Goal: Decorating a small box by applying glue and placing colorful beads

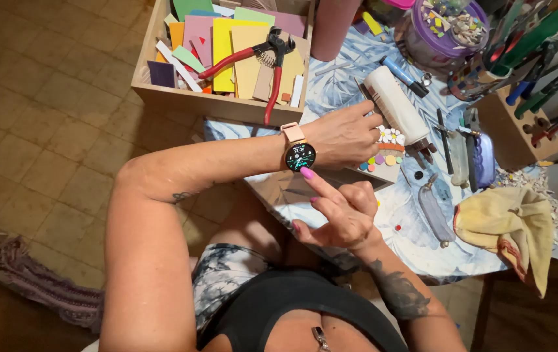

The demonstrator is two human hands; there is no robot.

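We see our left hand [344,135] loosely curled, empty, resting over the counter [416,241]. On its wrist sits the watch [300,156]: round dark glass face up, pink strap running across the wrist. Our right hand [339,212] is folded except the index finger, whose pink nail touches the face. Just beyond the left hand lies a smooth white tube [396,106].

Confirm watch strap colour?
Pale pink strap on the left hand wrist; seen in the head view.
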